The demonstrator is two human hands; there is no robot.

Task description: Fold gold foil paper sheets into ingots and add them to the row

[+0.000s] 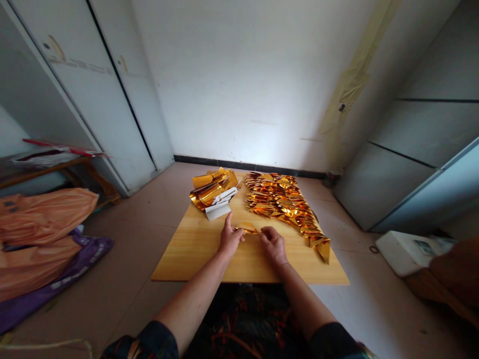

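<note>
Between my two hands, low over the wooden board, is a small folded piece of gold foil paper (247, 228). My left hand (230, 236) pinches its left end, thumb pointing up. At the other end, the curled fingers of my right hand (273, 243) close on the paper's tip. Up and to the left lies a loose pile of gold foil sheets (211, 189), with a white-backed sheet (218, 211) at its near edge. Rows of folded gold foil pieces (277, 197) lie at the right, trailing down toward the board's right edge.
The wooden board (183, 259) stands low in front of me, near a white wall (239, 89). Cabinets (93, 75) are at the left, with orange and purple bags (45, 224) on the floor. A grey fridge (404, 159) and a white box (404, 253) stand at the right.
</note>
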